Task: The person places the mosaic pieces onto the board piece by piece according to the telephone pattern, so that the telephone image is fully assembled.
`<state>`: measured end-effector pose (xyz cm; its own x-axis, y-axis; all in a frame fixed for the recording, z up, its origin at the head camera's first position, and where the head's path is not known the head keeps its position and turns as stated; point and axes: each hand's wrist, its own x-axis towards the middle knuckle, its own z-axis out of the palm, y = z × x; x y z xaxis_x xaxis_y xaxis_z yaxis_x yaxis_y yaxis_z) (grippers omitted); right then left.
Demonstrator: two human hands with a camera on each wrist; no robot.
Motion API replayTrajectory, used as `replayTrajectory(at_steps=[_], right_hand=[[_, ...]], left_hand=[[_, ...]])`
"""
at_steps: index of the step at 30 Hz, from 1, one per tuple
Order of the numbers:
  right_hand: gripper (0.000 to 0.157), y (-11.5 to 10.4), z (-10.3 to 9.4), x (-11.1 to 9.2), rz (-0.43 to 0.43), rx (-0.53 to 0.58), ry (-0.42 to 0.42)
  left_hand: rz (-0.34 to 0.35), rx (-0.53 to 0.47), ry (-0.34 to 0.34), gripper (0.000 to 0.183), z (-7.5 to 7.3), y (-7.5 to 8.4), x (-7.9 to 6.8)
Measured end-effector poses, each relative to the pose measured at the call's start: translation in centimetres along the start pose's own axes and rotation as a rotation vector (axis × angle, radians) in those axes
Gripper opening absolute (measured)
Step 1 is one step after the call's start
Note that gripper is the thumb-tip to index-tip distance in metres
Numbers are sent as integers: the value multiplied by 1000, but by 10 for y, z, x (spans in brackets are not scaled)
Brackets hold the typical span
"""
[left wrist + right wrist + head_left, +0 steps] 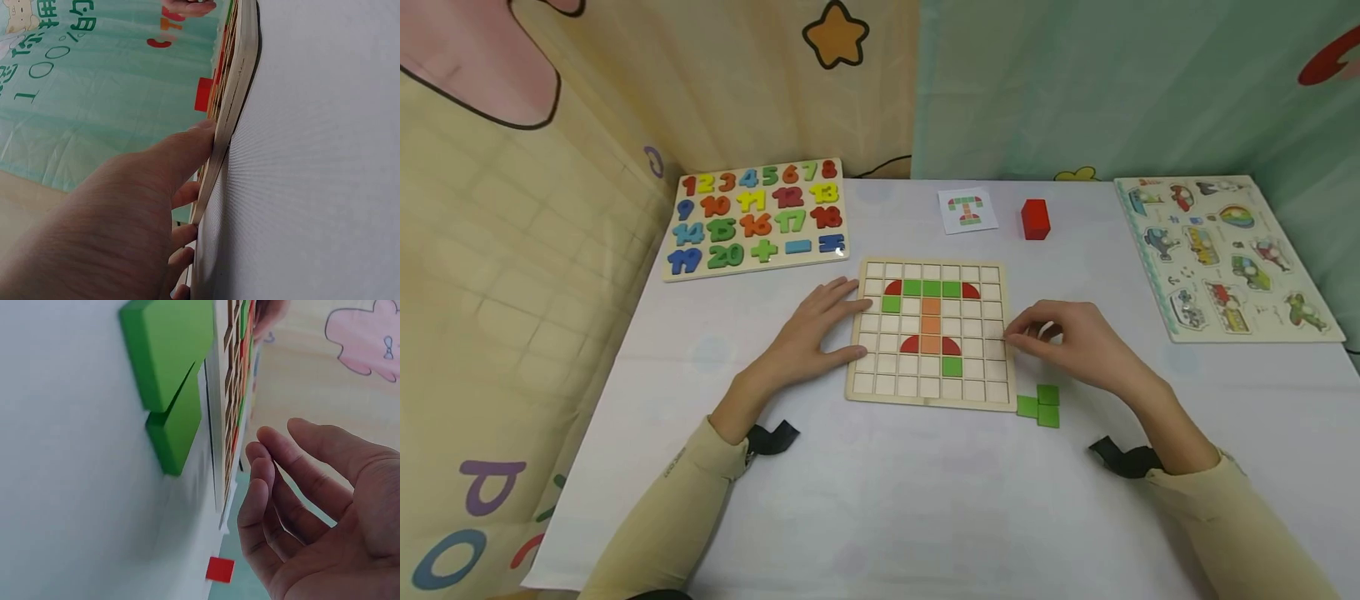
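A wooden grid board (880,402) lies flat, bearing green squares (932,287), red quarter-rounds (971,291) and a column of orange squares (930,325). My left hand (812,333) rests spread against its left edge, the thumb (181,153) and a fingertip touching the rim. At the right edge is my right hand (1075,342), fingers loosely bent. In the right wrist view its thumb and fingertips stand apart, with nothing seen between them. Several loose green squares (1048,415) lie beside the board's lower right corner, below that hand.
Behind the board are a pattern card (967,222) and a red block (1035,219). A number puzzle (741,265) stands at the back left, a picture puzzle (1255,333) at the right. Printed curtains (1000,92) hang round the white table (880,500).
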<state>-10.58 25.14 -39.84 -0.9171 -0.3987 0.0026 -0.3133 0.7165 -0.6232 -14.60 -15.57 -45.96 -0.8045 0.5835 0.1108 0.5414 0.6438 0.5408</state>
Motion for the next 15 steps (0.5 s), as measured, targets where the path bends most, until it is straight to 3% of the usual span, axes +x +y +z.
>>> replayTrajectory(at_steps=[8,15], right_hand=[[10,17,-5,-27,21,-11,20],[23,28,-8,-41,11,21,-18]], left_hand=[[1,1,-3,70,-1,1,0],[5,-1,2,70,-1,1,0]])
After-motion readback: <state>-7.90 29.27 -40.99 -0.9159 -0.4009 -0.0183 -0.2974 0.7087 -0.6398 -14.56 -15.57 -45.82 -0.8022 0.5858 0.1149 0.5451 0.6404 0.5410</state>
